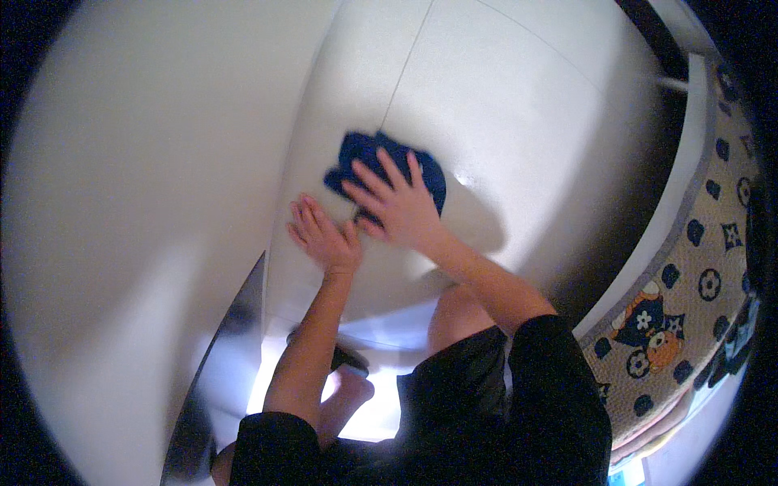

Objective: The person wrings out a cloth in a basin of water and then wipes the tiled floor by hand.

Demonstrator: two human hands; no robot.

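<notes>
A crumpled dark blue cloth (pixel 358 151) lies on the pale tiled floor (pixel 519 105). Over it my right hand (pixel 403 206) is spread flat, fingers apart and pointing up and left; part of the cloth is hidden beneath the palm. Just left of the cloth and a little nearer to me, my left hand (pixel 326 240) is open with its fingers stretched out, holding nothing. It appears apart from the cloth. Whether the right palm presses on the cloth or hovers close above it, I cannot tell.
A pale wall (pixel 162 138) rises along the left, with a dark panel (pixel 231 348) at lower left. On the right stands a low white-edged bed frame (pixel 685 170) under a patterned mat (pixel 689 251). My bent legs and a dark slipper (pixel 351 360) are near the bottom.
</notes>
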